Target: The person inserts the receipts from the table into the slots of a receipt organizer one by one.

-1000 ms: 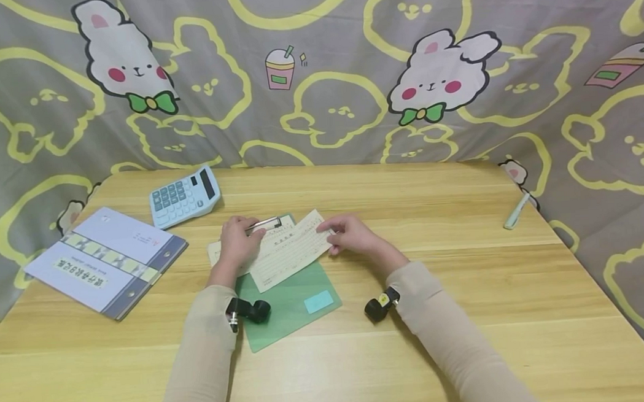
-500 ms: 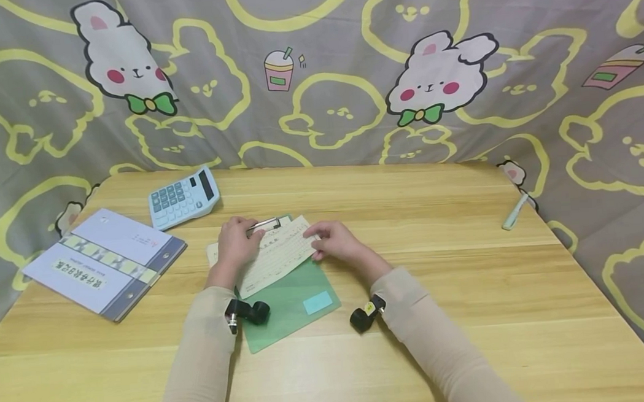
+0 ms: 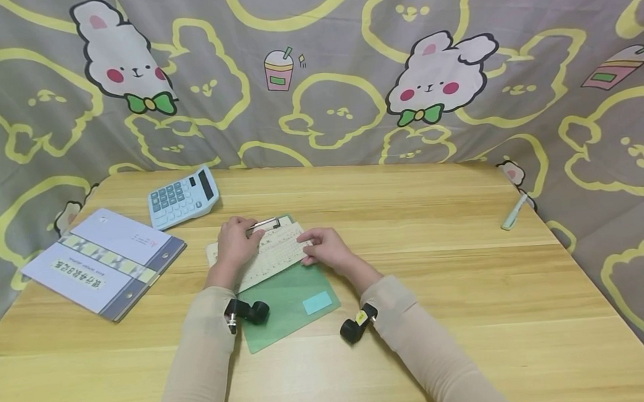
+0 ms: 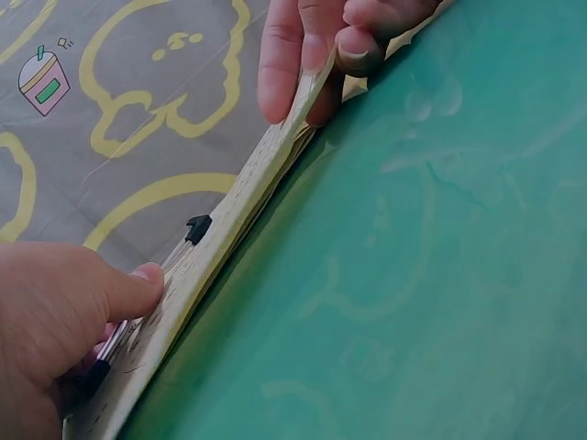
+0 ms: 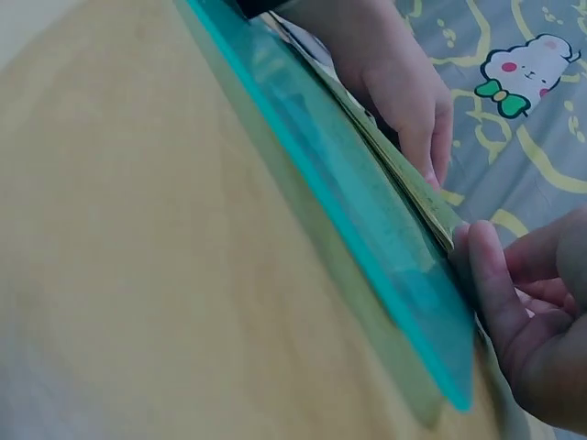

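Note:
A green clipboard (image 3: 284, 314) with a light-blue label lies on the table, printed paper slips (image 3: 274, 253) stacked on its upper part. My left hand (image 3: 238, 246) grips the clipboard's metal clip (image 3: 267, 224), its thumb on the clip in the left wrist view. At the slips' right edge, my right hand (image 3: 327, 250) pinches the paper between thumb and fingers. The left wrist view shows the slips edge-on, with the right fingers (image 4: 284, 64) at their far end. The left palm hides part of the stack.
A blue calculator (image 3: 180, 200) stands at the back left. The lilac account book (image 3: 104, 263) lies left of the clipboard. Far right, near the table edge, is a pale green pen (image 3: 514, 212). A patterned curtain (image 3: 336, 71) hangs behind the table (image 3: 462, 315).
My right hand has moved left and slightly down, bringing the upper slip from a skewed position onto the stack near the clip. My left hand has stayed at the clip.

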Demonstrator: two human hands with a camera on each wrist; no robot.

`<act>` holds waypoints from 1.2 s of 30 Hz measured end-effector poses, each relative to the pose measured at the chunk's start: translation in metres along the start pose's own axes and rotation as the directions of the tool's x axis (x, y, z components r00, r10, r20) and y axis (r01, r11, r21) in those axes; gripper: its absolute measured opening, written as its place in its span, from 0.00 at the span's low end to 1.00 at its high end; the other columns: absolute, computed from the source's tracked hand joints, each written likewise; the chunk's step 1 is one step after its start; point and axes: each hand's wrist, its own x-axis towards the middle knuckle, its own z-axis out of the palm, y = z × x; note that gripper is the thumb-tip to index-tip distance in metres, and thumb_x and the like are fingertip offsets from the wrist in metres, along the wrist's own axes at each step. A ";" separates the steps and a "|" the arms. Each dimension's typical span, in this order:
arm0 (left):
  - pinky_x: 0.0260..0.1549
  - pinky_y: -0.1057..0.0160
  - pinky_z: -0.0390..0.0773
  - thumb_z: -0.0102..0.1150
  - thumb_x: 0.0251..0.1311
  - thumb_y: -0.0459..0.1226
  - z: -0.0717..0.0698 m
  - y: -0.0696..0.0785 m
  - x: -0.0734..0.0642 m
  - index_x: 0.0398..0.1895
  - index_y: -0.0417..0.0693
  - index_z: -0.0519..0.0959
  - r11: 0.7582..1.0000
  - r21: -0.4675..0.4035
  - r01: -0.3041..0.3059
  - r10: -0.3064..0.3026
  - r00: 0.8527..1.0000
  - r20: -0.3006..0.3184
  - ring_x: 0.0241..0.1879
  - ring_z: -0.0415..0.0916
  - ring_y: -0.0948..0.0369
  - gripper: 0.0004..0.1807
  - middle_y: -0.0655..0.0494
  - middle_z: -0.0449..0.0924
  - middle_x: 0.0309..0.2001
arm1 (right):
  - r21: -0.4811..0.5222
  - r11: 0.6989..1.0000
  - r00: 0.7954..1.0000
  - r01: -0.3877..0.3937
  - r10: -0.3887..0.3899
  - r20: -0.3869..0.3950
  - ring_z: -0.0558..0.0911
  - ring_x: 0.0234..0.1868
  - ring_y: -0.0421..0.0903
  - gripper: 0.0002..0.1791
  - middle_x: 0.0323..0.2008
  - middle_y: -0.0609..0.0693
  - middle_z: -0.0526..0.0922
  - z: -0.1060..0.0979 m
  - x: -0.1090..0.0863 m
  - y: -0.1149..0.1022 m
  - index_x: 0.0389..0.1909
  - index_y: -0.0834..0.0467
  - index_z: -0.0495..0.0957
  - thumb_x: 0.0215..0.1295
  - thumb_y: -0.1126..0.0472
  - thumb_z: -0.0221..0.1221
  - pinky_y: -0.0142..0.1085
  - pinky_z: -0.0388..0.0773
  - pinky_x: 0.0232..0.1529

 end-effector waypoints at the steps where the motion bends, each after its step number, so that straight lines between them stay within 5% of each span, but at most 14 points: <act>1: 0.44 0.51 0.58 0.50 0.57 0.41 0.000 0.000 0.000 0.50 0.37 0.71 1.000 -0.003 0.000 0.000 1.000 -0.001 0.46 0.59 0.47 0.21 0.40 0.65 0.45 | 0.001 1.000 1.000 0.000 0.000 -0.006 0.76 0.18 0.42 0.14 0.22 0.57 0.72 0.001 0.000 0.000 0.43 0.71 0.71 0.54 0.78 0.50 0.34 0.75 0.27; 24: 0.44 0.50 0.55 0.51 0.56 0.39 0.001 -0.001 -0.001 0.49 0.35 0.71 0.995 -0.105 0.003 -0.003 1.000 -0.007 0.46 0.57 0.47 0.20 0.41 0.64 0.44 | 0.006 0.998 0.992 -0.057 0.058 -0.116 0.78 0.19 0.44 0.13 0.28 0.58 0.76 0.018 0.001 -0.005 0.42 0.66 0.72 0.54 0.76 0.50 0.32 0.75 0.26; 31: 0.44 0.50 0.55 0.51 0.57 0.38 0.001 -0.004 -0.001 0.50 0.34 0.70 0.995 -0.093 -0.028 0.028 1.000 0.000 0.46 0.57 0.47 0.21 0.40 0.63 0.45 | 0.028 0.999 1.000 0.022 -0.023 0.010 0.79 0.24 0.46 0.18 0.28 0.58 0.74 0.008 -0.002 0.000 0.48 0.68 0.69 0.53 0.76 0.52 0.35 0.75 0.30; 36: 0.45 0.51 0.56 0.49 0.59 0.39 0.000 -0.005 -0.001 0.53 0.35 0.68 0.998 -0.043 -0.045 0.046 0.999 0.024 0.46 0.56 0.48 0.22 0.41 0.62 0.47 | -0.004 0.996 0.989 0.094 -0.093 0.111 0.79 0.29 0.48 0.22 0.37 0.60 0.76 -0.001 -0.006 0.002 0.52 0.67 0.65 0.53 0.75 0.52 0.36 0.75 0.31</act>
